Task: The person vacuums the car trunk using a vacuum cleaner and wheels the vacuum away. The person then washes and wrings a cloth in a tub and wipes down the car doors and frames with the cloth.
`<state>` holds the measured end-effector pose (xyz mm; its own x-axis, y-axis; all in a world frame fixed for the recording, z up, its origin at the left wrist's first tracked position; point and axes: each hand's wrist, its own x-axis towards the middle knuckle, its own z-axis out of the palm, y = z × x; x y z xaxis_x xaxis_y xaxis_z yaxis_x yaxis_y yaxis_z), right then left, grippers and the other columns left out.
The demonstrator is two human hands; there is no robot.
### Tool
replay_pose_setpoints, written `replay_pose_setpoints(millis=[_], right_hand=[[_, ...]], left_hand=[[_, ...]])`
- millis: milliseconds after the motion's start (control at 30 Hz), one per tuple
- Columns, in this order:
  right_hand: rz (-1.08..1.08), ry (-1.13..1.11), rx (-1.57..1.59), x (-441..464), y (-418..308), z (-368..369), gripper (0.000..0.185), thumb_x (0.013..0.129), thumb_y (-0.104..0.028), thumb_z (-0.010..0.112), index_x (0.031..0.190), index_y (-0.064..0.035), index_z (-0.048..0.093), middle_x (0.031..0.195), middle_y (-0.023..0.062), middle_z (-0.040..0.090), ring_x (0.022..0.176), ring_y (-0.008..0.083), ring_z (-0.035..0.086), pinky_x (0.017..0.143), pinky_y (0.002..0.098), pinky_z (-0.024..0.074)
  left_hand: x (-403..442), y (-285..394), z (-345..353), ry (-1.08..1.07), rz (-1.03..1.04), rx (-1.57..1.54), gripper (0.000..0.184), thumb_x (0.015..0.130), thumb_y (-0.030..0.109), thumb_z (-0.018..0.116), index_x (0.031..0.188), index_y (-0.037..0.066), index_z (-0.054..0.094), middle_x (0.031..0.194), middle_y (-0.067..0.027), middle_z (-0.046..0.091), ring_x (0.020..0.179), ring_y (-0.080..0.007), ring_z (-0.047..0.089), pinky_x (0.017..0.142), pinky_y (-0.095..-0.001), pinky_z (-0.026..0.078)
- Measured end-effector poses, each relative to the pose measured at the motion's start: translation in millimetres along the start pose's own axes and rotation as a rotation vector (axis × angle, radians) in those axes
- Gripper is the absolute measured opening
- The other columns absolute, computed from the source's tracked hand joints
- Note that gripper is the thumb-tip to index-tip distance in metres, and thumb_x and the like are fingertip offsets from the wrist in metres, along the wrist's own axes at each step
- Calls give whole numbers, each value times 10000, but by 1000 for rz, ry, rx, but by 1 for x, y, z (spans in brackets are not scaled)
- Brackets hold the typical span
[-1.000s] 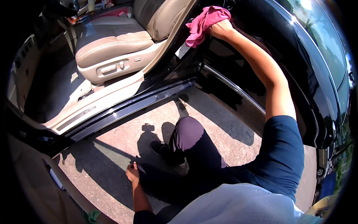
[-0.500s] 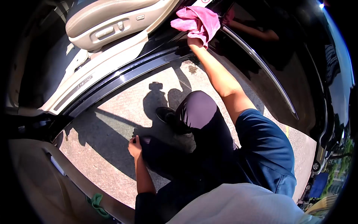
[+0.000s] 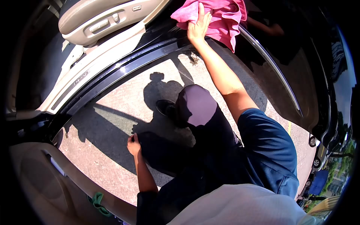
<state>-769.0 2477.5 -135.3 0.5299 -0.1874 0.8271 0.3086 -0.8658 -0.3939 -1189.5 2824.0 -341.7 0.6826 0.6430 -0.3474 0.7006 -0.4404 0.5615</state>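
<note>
Leftmost lies a matte beige door panel [image 3: 28,174] with a rounded, moulded recess, a crumpled green rag [image 3: 98,202] at its edge. Above it, the smooth beige seat [image 3: 93,22] has hard plastic switches on its side, and a pale, ribbed sill [image 3: 67,93] curves beneath. The left grip [image 3: 134,145] sits at the edge of the dark trousers, fingers bent — whether it holds anything, I cannot tell. Rough, grainy ground [image 3: 99,172] spreads below. Farther right, at top centre, the right grip [image 3: 198,29] is unclenched, fingers laid out straight on a soft, rumpled pink cloth [image 3: 225,24] — the cloth against the car's glossy black bodywork. Rightmost, a thin, shiny chrome strip [image 3: 272,65] crosses the dark door [image 3: 300,80].
</note>
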Motion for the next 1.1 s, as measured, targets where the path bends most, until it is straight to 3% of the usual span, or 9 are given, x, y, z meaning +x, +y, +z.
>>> replay_pose_setpoints(millis=[100, 200, 300, 400, 467, 600, 767, 900, 1100], right_hand=[[129, -293, 197, -71, -1, -6, 782, 662, -46, 575, 1378, -147, 276, 1297, 331, 282, 1242, 504, 273, 1061, 493, 230], [227, 22, 316, -33, 16, -4, 712, 653, 11, 512, 1331, -69, 308, 1135, 234, 362, 1139, 425, 377, 1022, 430, 290], [264, 85, 326, -27, 49, 26, 739, 766, -82, 508, 1430, -61, 185, 1377, 311, 222, 1278, 445, 258, 1076, 430, 210], [482, -266, 243, -126, 58, 73, 820, 805, -287, 533, 1379, 139, 133, 1444, 362, 33, 1373, 444, 33, 1139, 430, 17], [64, -589, -105, -178, 41, 70, 817, 803, -424, 545, 1317, 161, 297, 1404, 402, 128, 1338, 527, 32, 1113, 526, -20], [-468, -773, 130, -148, -27, 21, 545, 704, -384, 683, 1182, -152, 564, 1134, 196, 498, 1044, 364, 490, 810, 466, 423], [-701, -666, -222, -57, 54, 3, 226, 780, -373, 625, 785, -149, 655, 634, 40, 618, 580, 230, 609, 556, 374, 459], [-1335, -602, -169, -35, 118, 15, 537, 830, -364, 522, 1323, -160, 451, 1312, 94, 494, 1238, 253, 453, 1062, 453, 309], [-882, -1394, 254, -99, -42, 92, 584, 863, -377, 539, 1367, -128, 380, 1399, 139, 382, 1305, 322, 345, 1096, 424, 244]], left_hand=[[6, -11, 1, -36, -3, -17, 424, 820, 456, 603, 940, 57, 680, 904, -171, 673, 860, -341, 642, 782, -404, 478], [-3, -16, -4, 6, 5, -10, 417, 824, 433, 612, 944, 39, 675, 891, -171, 673, 841, -330, 645, 774, -391, 479], [-16, -24, -13, 31, -26, -109, 394, 827, 402, 626, 938, 27, 672, 881, -165, 674, 833, -311, 646, 772, -373, 477], [-22, -17, -20, 49, -73, -98, 376, 828, 380, 636, 929, 19, 671, 866, -158, 675, 831, -292, 644, 768, -358, 475], [-16, -25, -14, 21, -65, -123, 382, 829, 391, 631, 937, 27, 672, 883, -163, 673, 846, -299, 643, 776, -366, 473], [-9, -41, 0, 4, -27, -109, 388, 827, 417, 620, 959, 57, 675, 947, -174, 662, 909, -338, 622, 817, -403, 464], [-21, -13, -15, 6, -64, -57, 381, 824, 419, 620, 983, 76, 664, 991, -153, 652, 971, -341, 575, 863, -404, 442], [-37, -11, -25, 65, -104, -51, 380, 821, 416, 623, 975, 72, 666, 977, -157, 649, 964, -349, 575, 867, -408, 441], [-55, 13, -38, 140, -70, 47, 362, 819, 403, 633, 987, 83, 659, 947, -124, 644, 891, -323, 572, 811, -395, 457]])
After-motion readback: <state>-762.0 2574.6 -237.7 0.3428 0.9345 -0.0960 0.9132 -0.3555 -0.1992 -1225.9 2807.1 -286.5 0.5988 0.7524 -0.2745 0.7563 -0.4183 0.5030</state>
